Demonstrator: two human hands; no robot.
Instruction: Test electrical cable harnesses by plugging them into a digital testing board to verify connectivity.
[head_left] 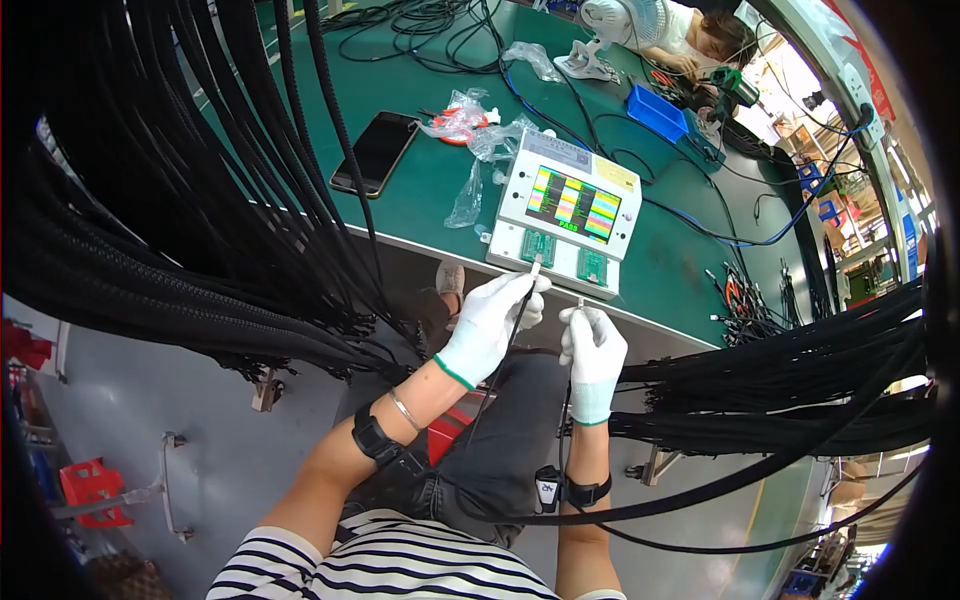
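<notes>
My left hand (486, 325), in a white glove with a green cuff, pinches a cable connector (535, 268) at the front of a white cable tester (624, 180). That connector's tip meets the lower edge of the left green circuit board (538, 246); whether it is seated I cannot tell. Just below the right green circuit board (592, 266), my gloved right hand (597, 350) grips another small cable connector (580, 302), apart from the board. Black cable (489, 395) trails down from the left hand, and more hangs below the right. The tester's screen (574, 204) shows coloured blocks.
Thick bundles of black cables hang at left (150, 250) and right (770, 385). On the green table (440, 215) are a phone (377, 153), orange-handled scissors (455, 133), plastic bags, a blue tray (657, 113) and a fan (610, 20). A co-worker (690, 45) sits across.
</notes>
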